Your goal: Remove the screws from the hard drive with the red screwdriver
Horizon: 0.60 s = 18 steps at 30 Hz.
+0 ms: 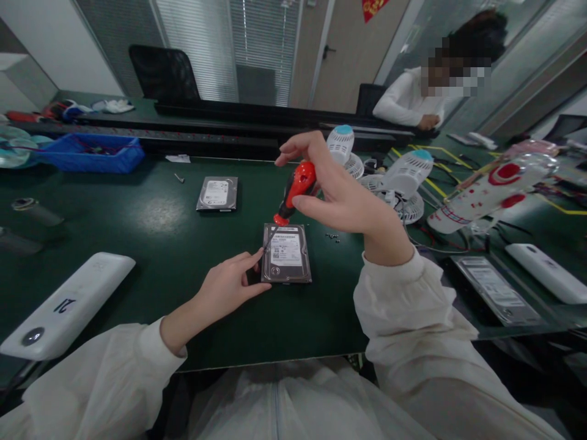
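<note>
A hard drive (pixel 293 260) lies flat, label up, on the dark green table in front of me. My left hand (pixel 229 278) holds the drive's left edge, thumb at the near corner and fingers along the side. A red and black screwdriver (pixel 300 183) is in my right hand (pixel 334 189), its handle between thumb and fingers. The screwdriver is tilted, and its shaft points down to the drive's left edge beside my left fingertips. Several small screws (pixel 332 236) lie right of the drive. Farther back rests a second hard drive (pixel 217 194).
White power banks stand at left (pixel 68 305) and right (pixel 545 272). A blue bin (pixel 92 153) sits at the back left. Small white fans (pixel 406 174), a clear decorated bottle (pixel 486 189) and another hard drive (pixel 498 290) are at right. Across the table sits a person (pixel 408 98).
</note>
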Each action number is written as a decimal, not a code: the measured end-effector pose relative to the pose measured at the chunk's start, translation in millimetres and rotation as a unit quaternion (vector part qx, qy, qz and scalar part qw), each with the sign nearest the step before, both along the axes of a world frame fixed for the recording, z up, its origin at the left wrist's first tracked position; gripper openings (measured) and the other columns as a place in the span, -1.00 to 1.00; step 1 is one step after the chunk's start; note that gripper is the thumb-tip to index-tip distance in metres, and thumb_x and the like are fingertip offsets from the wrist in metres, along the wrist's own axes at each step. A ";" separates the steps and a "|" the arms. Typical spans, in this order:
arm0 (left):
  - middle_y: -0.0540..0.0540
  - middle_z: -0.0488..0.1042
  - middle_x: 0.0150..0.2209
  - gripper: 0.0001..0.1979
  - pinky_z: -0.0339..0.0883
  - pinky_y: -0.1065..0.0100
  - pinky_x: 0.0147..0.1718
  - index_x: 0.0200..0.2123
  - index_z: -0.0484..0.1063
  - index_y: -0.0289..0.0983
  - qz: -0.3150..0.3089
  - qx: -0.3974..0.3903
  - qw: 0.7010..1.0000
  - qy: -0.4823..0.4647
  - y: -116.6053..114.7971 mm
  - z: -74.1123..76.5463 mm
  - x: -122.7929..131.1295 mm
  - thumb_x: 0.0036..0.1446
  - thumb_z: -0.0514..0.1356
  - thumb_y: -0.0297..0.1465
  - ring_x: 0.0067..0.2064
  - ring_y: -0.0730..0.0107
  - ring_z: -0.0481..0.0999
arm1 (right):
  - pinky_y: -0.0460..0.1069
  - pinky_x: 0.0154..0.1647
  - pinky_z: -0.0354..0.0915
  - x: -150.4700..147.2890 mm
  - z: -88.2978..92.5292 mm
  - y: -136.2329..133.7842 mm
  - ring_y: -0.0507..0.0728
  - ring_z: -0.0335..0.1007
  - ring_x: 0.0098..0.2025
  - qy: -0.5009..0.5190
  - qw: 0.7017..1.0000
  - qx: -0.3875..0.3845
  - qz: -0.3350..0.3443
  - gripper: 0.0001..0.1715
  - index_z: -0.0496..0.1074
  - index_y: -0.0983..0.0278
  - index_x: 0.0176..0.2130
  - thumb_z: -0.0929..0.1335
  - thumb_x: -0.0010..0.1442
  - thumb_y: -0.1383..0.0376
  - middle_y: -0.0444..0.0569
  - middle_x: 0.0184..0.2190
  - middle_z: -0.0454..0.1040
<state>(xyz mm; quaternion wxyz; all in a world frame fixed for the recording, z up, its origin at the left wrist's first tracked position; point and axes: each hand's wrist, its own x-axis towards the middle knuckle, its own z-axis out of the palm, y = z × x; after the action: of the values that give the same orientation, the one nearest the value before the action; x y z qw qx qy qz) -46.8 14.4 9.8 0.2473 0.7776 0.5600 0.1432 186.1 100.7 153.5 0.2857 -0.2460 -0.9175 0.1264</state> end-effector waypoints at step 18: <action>-0.01 0.50 -0.19 -0.27 0.26 0.38 -0.43 0.41 0.27 -0.18 -0.008 0.002 1.000 -0.008 -0.8 0.6 0.4 0.25 0.27 -0.07 -0.42 0.43 0.44 | 0.06 -0.23 0.39 -3.3 -3.8 -0.7 0.06 0.41 -0.31 0.024 0.998 -0.061 -0.006 -0.64 0.19 0.18 0.05 0.31 0.28 0.27 -0.10 -0.15 0.49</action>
<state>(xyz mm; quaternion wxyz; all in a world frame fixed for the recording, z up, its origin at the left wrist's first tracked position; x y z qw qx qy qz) -46.4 13.6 10.4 0.2514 0.7814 0.5516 0.1479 182.8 100.0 149.8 0.2932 -0.2653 -0.8994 0.1864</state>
